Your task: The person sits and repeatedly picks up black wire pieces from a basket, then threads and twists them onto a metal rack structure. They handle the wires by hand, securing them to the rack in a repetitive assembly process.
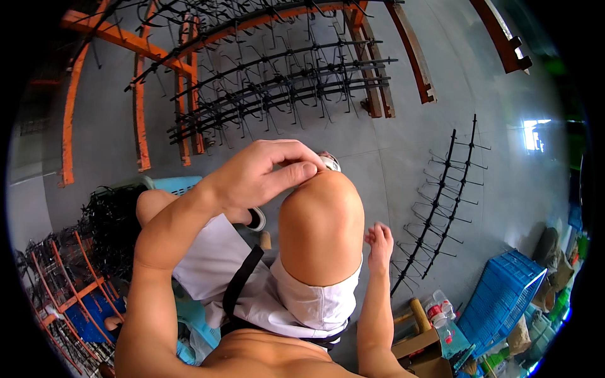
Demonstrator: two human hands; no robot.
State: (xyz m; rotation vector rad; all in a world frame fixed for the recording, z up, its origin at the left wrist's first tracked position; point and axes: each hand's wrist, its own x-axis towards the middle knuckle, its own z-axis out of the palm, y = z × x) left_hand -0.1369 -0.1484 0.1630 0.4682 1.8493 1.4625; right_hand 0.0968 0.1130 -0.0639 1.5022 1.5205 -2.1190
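My left hand (261,170) reaches across my body. Its curled fingers and thumb meet at the top of my bare raised knee (321,220); whatever may be between the tips is too small to make out. My right hand (379,242) hangs beside that knee, fingers loosely bent and apart, holding nothing visible. I sit in white shorts (309,309) with a black strap (242,283) across them. A pale shoe (329,162) shows just past the knee, and a dark shoe (257,219) further left.
Black hooked racks (271,94) hang on an orange metal frame (135,44) ahead. Two more hooked bars (441,201) lie at the right. Nearer are a blue crate (501,299), bottles (441,315) and a cardboard box (419,346). A dark tangled heap (110,217) lies left.
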